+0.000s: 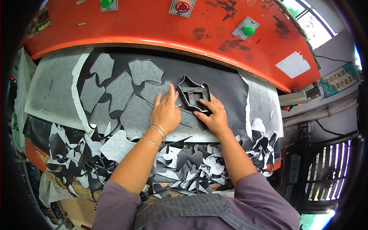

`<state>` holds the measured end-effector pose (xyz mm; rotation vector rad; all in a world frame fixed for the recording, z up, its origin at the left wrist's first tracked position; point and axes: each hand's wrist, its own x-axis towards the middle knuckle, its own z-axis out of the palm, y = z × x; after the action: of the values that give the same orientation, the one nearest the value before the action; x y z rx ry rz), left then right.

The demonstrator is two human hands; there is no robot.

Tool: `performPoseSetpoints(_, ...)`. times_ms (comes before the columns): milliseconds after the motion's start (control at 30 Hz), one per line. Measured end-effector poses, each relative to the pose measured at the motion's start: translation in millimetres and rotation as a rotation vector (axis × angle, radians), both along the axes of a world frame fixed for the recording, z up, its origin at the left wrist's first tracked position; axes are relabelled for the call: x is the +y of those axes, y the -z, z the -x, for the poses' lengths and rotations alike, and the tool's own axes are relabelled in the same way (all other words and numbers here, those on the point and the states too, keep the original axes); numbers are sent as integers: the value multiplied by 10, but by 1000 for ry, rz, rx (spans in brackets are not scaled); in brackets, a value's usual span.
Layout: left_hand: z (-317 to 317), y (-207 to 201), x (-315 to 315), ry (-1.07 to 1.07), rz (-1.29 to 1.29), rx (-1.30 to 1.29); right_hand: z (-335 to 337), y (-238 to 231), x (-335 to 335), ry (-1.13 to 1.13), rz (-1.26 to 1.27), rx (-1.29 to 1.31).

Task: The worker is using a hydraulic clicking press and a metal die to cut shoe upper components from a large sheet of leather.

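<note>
A steel cutting die (194,93) with a thin-walled, angular outline and crossbars inside stands on a dark sheet of leather-like material (226,82). My right hand (214,115) grips its near right edge, thumb and fingers around the frame. To the left of the die, my left hand (167,109) lies with fingers stretched out on a grey cut piece (151,91). Two thin bangles circle the left wrist. Several other grey shaped pieces (119,90) lie in the dark sheet to the left, with dark gaps between them.
An orange press beam (153,28) spans the far side, carrying a red button (183,6) and green buttons (248,30). Along the near edge lies a heap of black and white scraps (191,163). A barred black fan-like unit (327,170) stands at right.
</note>
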<state>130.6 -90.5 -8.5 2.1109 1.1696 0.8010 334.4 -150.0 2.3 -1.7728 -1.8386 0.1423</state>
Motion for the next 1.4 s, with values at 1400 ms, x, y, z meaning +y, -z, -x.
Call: performPoseSetpoints(1400, 1312, -868, -2815, 389, -56, 314, 1161, -729, -2808, -548, 260, -134)
